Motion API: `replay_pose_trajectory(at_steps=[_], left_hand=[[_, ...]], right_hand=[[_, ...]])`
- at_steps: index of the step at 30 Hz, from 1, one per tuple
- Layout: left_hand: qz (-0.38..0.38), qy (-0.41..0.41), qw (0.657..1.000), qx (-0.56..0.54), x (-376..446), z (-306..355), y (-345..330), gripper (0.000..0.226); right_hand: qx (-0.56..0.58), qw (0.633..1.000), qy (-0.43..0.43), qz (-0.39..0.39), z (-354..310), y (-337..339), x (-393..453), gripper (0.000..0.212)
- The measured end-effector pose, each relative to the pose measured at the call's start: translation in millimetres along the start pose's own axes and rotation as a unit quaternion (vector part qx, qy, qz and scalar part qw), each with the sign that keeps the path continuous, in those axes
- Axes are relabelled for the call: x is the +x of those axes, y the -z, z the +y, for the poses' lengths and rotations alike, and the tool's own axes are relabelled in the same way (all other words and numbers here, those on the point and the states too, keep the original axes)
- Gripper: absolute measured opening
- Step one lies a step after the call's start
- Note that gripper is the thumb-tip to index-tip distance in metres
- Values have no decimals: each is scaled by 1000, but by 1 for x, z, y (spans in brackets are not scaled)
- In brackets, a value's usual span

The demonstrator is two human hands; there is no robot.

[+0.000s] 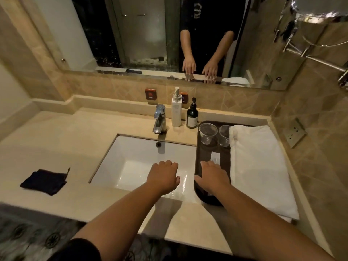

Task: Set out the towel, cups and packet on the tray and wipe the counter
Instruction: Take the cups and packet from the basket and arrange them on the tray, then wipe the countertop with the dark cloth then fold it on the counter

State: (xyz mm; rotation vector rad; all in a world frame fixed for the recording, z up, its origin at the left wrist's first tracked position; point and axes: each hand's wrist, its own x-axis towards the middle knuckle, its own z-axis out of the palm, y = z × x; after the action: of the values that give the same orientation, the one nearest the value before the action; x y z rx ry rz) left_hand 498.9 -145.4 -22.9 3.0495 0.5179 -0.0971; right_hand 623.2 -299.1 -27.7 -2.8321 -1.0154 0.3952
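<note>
now, left hand [163,176]: empty, curled over sink [131,157]
right hand [211,176]: flat on tray [197,147], grasping nothing
tray: cups [208,133], packet [215,157], towel [258,162], right edge of worktop [56,140]

Clear plastic cups [208,133]; fluffy white cloth towel [259,166]; glossy white sink [143,157]; shiny metal tap [159,119].

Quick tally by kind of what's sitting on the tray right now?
Clear plastic cups: 2
White towel: 1
Packet: 1
Total: 4 on the dark tray, with the right hand over its near end.
</note>
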Motion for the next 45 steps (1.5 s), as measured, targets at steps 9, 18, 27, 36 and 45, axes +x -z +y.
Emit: replay_pose_trajectory(at_steps=[9, 18, 27, 36, 45], left_hand=[[-5, 140, 990, 7, -74, -127, 20, 43], [-17, 226, 974, 12, -146, -331, 9, 48], [-17, 330, 944, -8, -204, -530, -7, 45], [12, 414, 906, -88, -170, -638, -61, 54], [3, 496, 864, -82, -158, -709, -110, 70]], right_hand=[[2, 990, 140, 0, -155, -4, 8, 58], [0, 978, 208, -11, -346, -55, 35, 62], [-20, 955, 287, -70, -505, -120, 38, 54], [-110, 899, 417, -82, -565, -179, 59, 88], [-109, 876, 464, -78, -557, -198, 10, 65]])
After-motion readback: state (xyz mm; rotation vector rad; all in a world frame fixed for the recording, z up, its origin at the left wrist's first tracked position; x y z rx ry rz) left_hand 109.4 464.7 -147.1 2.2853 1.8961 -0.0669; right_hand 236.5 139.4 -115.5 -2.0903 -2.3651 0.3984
